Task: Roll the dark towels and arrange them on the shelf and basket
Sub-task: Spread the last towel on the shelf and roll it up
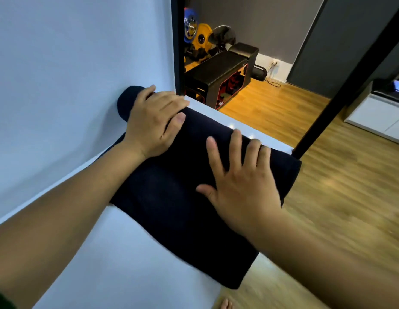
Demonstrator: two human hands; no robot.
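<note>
A dark navy towel (171, 197) lies across a white tabletop (118, 264), its far part wound into a thick roll and its near part still flat. My left hand (154, 121) rests on the left end of the roll with fingers spread over its top. My right hand (236, 175) presses flat on the roll's right half, fingers straight. The roll's left end (127, 99) sticks out against the white wall. No shelf or basket is in view.
The white wall (71, 74) runs along the table's left. A black pole (341, 92) rises at the table's far right corner. Wooden floor (339, 219) lies to the right. Beyond are a black bench (218, 70), weight plates (203, 36) and a white cabinet (377, 117).
</note>
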